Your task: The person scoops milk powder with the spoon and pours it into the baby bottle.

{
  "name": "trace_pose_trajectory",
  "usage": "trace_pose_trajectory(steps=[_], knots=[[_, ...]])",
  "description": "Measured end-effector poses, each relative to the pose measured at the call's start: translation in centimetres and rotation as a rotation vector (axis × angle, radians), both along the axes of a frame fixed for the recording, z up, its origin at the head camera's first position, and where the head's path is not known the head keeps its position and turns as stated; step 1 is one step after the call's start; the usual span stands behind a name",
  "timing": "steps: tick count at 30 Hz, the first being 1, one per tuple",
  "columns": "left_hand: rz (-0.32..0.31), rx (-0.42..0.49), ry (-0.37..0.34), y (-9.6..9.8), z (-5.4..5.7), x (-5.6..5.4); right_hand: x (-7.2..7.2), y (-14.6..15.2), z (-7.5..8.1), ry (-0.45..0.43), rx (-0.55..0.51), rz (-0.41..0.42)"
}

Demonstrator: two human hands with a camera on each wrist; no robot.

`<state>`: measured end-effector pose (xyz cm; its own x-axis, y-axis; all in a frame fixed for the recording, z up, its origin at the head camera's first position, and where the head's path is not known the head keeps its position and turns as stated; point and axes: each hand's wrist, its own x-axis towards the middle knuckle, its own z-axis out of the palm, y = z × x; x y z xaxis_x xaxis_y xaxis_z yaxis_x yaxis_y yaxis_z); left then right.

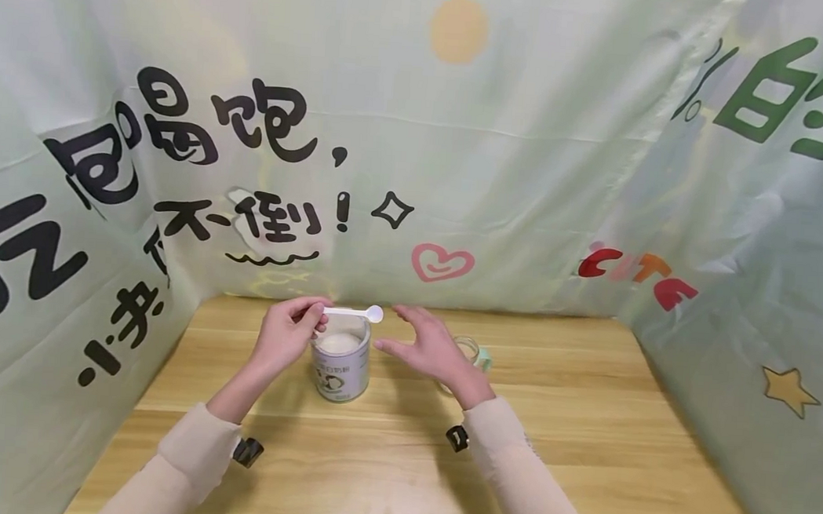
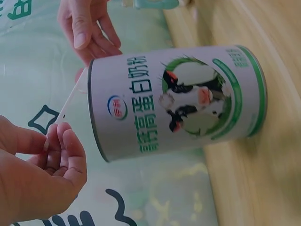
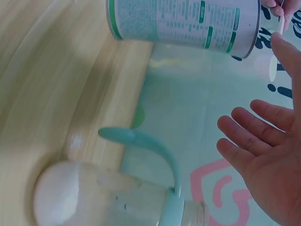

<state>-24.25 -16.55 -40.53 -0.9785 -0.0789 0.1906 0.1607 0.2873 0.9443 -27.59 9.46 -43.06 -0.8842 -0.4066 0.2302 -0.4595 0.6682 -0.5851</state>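
Note:
My left hand (image 1: pixel 288 331) pinches the handle of a white scoop (image 1: pixel 374 314) between thumb and fingers, above the can's rim. Beneath it an uncovered milk powder can (image 1: pixel 342 377) stands upright, with pale powder (image 1: pixel 338 344) inside. A cow is printed on the can's front, plain in the left wrist view. My right hand (image 3: pixel 268 157) is held in the air just right of the scoop's bowl, fingers spread and nothing in them. Behind the right wrist stands a clear bottle (image 3: pixel 124 197) with a mint-green handle (image 3: pixel 162 150) and white contents at its bottom; the forearm partly hides it in the head view.
The can and bottle stand on a wood-grain table (image 1: pixel 398 468), towards its back edge. Printed cloth (image 1: pixel 529 178) hangs behind the table and along both sides, with lettering, a pink heart and a star. Black devices (image 1: pixel 248 452) are strapped at both wrists.

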Motion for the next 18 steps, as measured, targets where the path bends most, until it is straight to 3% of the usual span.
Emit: trace_pose_trajectory(steps=[10, 18], knots=[[0.024, -0.042, 0.010, -1.9, -0.3, 0.7, -0.1, -1.6, -0.4, 0.040, 0.008, 0.081], [0.036, -0.055, 0.025, -3.0, -0.6, 1.1, -0.3, -2.7, -0.9, 0.024, 0.004, 0.086]])
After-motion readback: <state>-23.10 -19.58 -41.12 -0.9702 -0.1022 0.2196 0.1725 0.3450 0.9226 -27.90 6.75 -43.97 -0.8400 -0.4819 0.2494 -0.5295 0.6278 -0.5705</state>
